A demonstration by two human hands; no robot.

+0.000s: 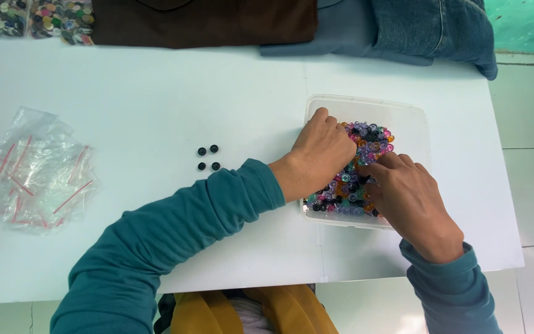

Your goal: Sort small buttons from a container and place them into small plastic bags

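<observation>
4 blk buttons (pixel 208 158), 2 hands in tub (pixel 366 105)

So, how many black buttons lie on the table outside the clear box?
4. They sit in a small square on the white table, left of the left hand: two above, two below. More could be hidden under the arms.

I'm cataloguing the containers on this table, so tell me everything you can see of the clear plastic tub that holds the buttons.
The clear plastic tub is a shallow, roughly square, see-through container with rounded corners and no lid on it. It lies flat on the white table, near its right edge. A heap of small buttons, pink, blue, black, orange and clear, fills its near-left part; the far-right part is bare. Both the left hand and the right hand reach into it, fingers among the buttons.
</observation>
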